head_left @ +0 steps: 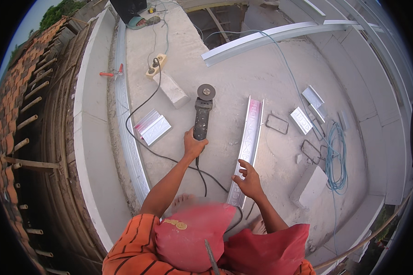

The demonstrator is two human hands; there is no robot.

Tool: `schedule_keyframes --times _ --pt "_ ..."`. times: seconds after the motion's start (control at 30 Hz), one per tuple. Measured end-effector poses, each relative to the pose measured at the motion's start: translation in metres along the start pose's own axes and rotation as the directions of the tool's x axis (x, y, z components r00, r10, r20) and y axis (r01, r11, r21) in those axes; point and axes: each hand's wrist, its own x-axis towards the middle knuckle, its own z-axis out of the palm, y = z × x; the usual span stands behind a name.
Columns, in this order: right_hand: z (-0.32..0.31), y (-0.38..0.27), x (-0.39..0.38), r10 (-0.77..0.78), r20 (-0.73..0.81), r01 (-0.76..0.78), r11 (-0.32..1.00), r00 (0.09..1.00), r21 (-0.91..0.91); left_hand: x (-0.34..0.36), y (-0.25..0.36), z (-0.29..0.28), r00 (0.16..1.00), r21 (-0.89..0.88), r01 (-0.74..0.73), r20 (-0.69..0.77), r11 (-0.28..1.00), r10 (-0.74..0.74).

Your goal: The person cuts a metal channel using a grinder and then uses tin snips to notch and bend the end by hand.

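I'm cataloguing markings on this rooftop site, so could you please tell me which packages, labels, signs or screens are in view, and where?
No packages, signs or screens show.
Long metal channel: on the concrete by the right hand; silver, with a row of red printed marks along it.
Short channel offcut: further right; silver, same red marks.
Angle grinder: in the left hand; black, no label discernible.

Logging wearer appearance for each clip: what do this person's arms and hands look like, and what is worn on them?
Both forearms are bare, and the left hand and right hand wear no gloves; no watch or rings show. An orange sleeve with dark stripes covers the left upper arm.
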Motion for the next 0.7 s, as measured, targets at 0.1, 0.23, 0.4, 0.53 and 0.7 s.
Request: schedule_keyframes --times 0.1,0.23,0.4,0.53,0.7 --pt "-0.010 -0.010 0.008 -0.018 0.029 0.020 0.996 0.999 -0.088 -0.002 -0.013 -0.002 1.000 0.050 -0.021 -0.007 0.999 0.021" --pt "-0.020 0.003 0.015 0.029 -0.028 -0.031 0.996 0.999 -0.084 -0.012 -0.009 0.003 0.999 0.156 -0.021 -0.033 0.988 0.027" --pt "-0.021 0.017 0.014 0.095 -0.081 -0.100 0.993 0.992 -0.064 -0.024 -0.011 -0.025 0.995 0.111 -0.082 0.068 0.990 0.075" --pt "-0.028 0.026 0.000 0.160 -0.199 -0.165 0.986 0.967 -0.011 -0.004 0.002 -0.078 0.971 -0.115 -0.232 0.037 0.966 0.237" --pt "-0.031 0.037 -0.030 0.220 -0.227 -0.199 0.973 0.949 0.113 0.159 -0.016 -0.246 0.784 -0.279 -0.202 -0.621 0.939 -0.016"
